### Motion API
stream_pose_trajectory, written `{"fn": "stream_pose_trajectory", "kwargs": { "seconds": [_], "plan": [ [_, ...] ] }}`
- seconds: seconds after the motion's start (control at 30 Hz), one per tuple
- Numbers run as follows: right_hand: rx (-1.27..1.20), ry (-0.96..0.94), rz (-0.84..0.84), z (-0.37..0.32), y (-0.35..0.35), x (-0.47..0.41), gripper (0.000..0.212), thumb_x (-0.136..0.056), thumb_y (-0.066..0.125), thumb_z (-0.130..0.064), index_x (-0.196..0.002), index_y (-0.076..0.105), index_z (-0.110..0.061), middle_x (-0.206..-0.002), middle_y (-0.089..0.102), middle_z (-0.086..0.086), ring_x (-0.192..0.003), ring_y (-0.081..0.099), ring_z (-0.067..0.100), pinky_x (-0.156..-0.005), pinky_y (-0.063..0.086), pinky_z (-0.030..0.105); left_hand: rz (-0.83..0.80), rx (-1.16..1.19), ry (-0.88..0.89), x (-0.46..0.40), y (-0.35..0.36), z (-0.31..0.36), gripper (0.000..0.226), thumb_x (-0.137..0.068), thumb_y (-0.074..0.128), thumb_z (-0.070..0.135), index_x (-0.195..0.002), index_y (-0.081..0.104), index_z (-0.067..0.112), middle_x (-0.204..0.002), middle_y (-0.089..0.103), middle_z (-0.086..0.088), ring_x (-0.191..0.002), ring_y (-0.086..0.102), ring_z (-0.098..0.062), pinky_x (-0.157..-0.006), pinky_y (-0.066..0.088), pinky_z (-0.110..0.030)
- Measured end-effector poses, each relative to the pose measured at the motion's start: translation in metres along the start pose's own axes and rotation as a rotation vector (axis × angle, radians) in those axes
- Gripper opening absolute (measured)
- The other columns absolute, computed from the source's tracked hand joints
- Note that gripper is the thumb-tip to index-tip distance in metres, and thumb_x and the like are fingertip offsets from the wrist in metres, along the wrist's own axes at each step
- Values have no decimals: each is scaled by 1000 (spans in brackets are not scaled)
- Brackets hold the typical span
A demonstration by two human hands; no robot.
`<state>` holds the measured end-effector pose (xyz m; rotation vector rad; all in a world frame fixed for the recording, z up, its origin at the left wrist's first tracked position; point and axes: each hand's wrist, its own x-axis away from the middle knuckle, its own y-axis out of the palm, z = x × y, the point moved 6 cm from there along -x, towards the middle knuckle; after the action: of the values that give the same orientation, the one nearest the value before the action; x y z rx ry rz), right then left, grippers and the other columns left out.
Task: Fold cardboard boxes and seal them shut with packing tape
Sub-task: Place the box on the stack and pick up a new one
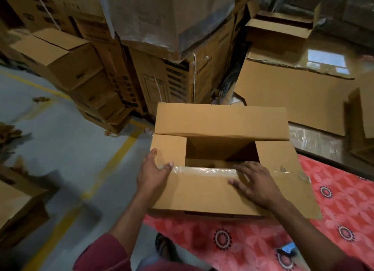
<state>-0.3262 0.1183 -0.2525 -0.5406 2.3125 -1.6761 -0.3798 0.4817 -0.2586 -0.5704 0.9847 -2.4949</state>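
We are in the folding step. The cardboard box [222, 161] sits on the edge of a red patterned cloth [334, 206], its top only part closed: the far flap [220, 120] tilts up and the near flap [198, 191] lies almost flat, with a dark gap between them.

Our left hand [154, 172] grips the box's left corner, thumb on the near flap and fingers curled round the side flap [169, 149]. Our right hand [256, 182] lies flat on the near flap, fingers spread and straight, pressing on a strip of clear tape [204, 170] along the flap's edge. The tape seems to run on to the right side flap, though glare blurs it.

Next, we judge, the far flap must come down to meet the near one before the seam is taped. No tape roll is in view.
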Motion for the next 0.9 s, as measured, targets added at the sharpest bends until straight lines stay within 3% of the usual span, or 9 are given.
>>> {"fn": "stream_pose_trajectory", "kwargs": {
  "seconds": [0.17,0.27,0.37,0.5,0.57,0.67,0.83,0.9],
  "plan": [
    [43,77,119,7,-16,-26,67,-92,45,-78,-138,62,-33,-142,56,-7,-138,39,16,-113,34,45,-68,-44,56,-40,12,19,89,-88,76,55,-160,33,25,-158,43,-8,-139,48,-34,-103,46,-51],
    [100,87,218,-10,-42,-80,61,-95,44,-71,-136,63,-30,-137,59,-1,-132,45,22,-108,41,48,-38,-110,99,-40,19,23,79,-90,70,60,-156,36,32,-159,40,-9,-138,48,-37,-103,46,-54],
    [165,103,151,-40,-50,-158,63,-95,46,-71,-143,55,-31,-150,51,5,-142,38,27,-111,39,52,11,-156,142,-33,21,25,72,-94,65,58,-155,38,31,-167,29,-15,-146,40,-38,-108,42,-53],
    [210,117,-19,-82,-36,-249,86,-91,42,-80,-160,27,-30,-171,15,8,-157,9,30,-123,17,59,8,-148,178,-35,23,22,72,-94,63,59,-155,37,30,-167,27,-16,-147,37,-37,-107,41,-51],
    [219,137,-80,-93,-26,-281,92,-89,36,-85,-163,18,-33,-172,10,6,-158,2,30,-124,10,62,-7,-158,204,-35,24,21,70,-95,62,58,-154,37,29,-166,26,-18,-146,38,-38,-106,42,-51],
    [176,211,-116,-93,-25,-314,92,-86,35,-89,-160,23,-37,-167,29,6,-156,13,33,-120,11,66,-4,-180,232,-36,24,21,66,-96,62,57,-152,40,29,-165,29,-20,-144,41,-39,-103,44,-50],
    [49,322,-230,-80,-27,-329,93,-81,42,-92,-151,43,-32,-140,60,13,-129,55,35,-109,44,54,0,-175,254,-36,25,20,65,-96,62,56,-151,39,29,-162,33,-21,-142,44,-40,-98,47,-51],
    [82,296,-177,-87,-37,-323,86,-83,45,-89,-146,50,-30,-134,65,6,-122,60,30,-106,46,54,-25,-137,236,-37,24,21,75,-96,62,56,-158,29,30,-167,26,-18,-147,38,-37,-105,43,-51]
  ]
}}
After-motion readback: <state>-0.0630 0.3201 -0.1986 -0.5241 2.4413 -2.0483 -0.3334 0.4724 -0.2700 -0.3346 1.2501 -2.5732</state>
